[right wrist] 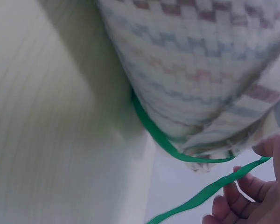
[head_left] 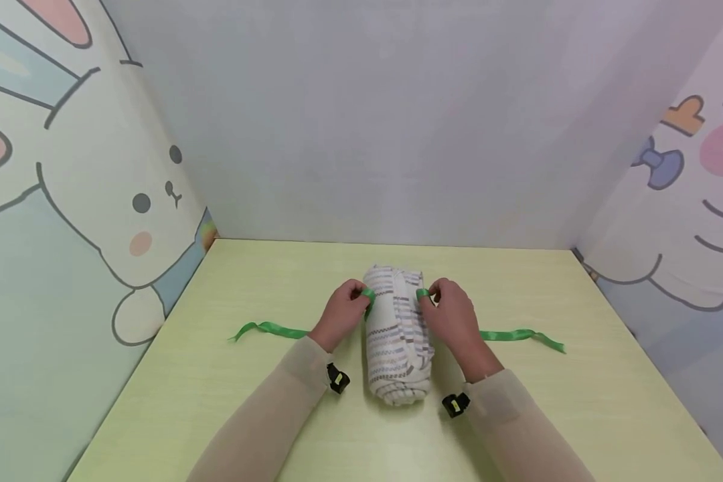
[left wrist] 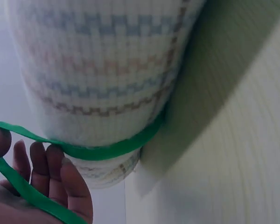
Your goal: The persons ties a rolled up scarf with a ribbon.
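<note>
Behind the pale tabletop (head_left: 175, 375), a plain backdrop (head_left: 367, 134) is seen at twelve o'clock. On the tabletop, a striped cloth roll (head_left: 397, 335) is laid lengthwise between the left hand (head_left: 343, 311) and the right hand (head_left: 452, 314), its spiral end turned toward six. Green ribbon (left wrist: 102, 153) is pinched by thumb and fingers of each, near ten and two, with tails trailed toward nine and three. Because it is run nearer the far end, it could be slipped off if drawn toward twelve; by uneven pulling, the roll could be twisted or its overlapping edge loosened.
</note>
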`<state>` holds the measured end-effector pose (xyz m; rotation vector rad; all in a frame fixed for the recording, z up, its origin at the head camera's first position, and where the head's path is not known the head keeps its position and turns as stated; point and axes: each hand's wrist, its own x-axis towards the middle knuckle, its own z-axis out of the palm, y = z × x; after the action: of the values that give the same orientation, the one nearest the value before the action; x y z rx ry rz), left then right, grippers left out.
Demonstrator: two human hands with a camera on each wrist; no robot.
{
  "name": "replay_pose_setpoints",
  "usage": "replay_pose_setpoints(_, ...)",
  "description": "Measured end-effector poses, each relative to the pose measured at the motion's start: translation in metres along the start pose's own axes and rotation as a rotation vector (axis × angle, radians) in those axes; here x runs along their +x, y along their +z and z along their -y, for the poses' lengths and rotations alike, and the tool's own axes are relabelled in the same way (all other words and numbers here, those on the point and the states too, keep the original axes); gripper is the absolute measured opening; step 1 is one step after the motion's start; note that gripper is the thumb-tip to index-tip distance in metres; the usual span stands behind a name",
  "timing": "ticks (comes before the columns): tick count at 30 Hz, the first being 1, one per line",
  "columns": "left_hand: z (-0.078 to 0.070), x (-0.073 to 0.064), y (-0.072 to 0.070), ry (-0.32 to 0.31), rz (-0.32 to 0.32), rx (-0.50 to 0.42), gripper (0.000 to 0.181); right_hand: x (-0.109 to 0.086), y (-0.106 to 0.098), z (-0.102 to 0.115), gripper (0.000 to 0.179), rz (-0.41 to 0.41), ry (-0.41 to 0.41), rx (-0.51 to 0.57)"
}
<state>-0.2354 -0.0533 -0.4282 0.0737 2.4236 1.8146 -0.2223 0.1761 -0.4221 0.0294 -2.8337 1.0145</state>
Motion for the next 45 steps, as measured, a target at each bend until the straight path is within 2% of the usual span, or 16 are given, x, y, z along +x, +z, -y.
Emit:
replay_pose_setpoints(3,0.001,-0.001,0.003,0.037,-0.027,0.106,0.013,-0.002,-0.003,0.005,0.03,-0.022,0.002,-0.054)
replay_pose_setpoints(5,0.002,-0.002,0.005,0.074,-0.057,0.215,0.011,-0.005,-0.006,0.008,0.032,-0.022,0.02,-0.09)
replay_pose_setpoints(10,0.002,-0.007,0.007,0.208,-0.168,0.552,0.016,-0.009,-0.011,0.013,0.044,0.037,0.073,-0.139)
replay_pose_setpoints(13,-0.001,-0.01,0.007,0.265,-0.217,0.685,0.02,-0.01,-0.013,0.016,0.051,0.075,0.11,-0.137)
replay_pose_setpoints(16,-0.003,-0.013,0.007,0.274,-0.236,0.78,0.026,-0.011,-0.014,0.018,0.055,0.112,0.146,-0.133)
replay_pose_setpoints(22,-0.002,-0.012,0.007,0.203,-0.261,0.994,0.04,-0.011,-0.013,0.014,0.059,0.188,0.21,-0.158)
replay_pose_setpoints(25,-0.004,-0.014,0.007,0.162,-0.25,1.016,0.044,-0.01,-0.01,0.011,0.064,0.234,0.24,-0.173)
replay_pose_setpoints(27,-0.006,-0.017,0.007,0.133,-0.218,1.009,0.048,-0.01,-0.008,0.008,0.066,0.256,0.249,-0.177)
replay_pose_setpoints(30,-0.011,-0.022,0.007,0.083,-0.15,0.966,0.053,-0.01,-0.005,0.005,0.072,0.287,0.25,-0.16)
replay_pose_setpoints(33,-0.014,-0.026,0.01,0.057,-0.109,0.916,0.054,-0.011,-0.003,0.003,0.075,0.305,0.249,-0.11)
replay_pose_setpoints(39,-0.016,-0.028,0.014,0.057,-0.123,0.857,0.055,-0.012,0.0,0.003,0.075,0.29,0.245,0.015)
replay_pose_setpoints(45,-0.012,-0.027,0.014,0.04,-0.133,0.818,0.057,-0.011,0.008,-0.002,0.082,0.28,0.189,0.108)
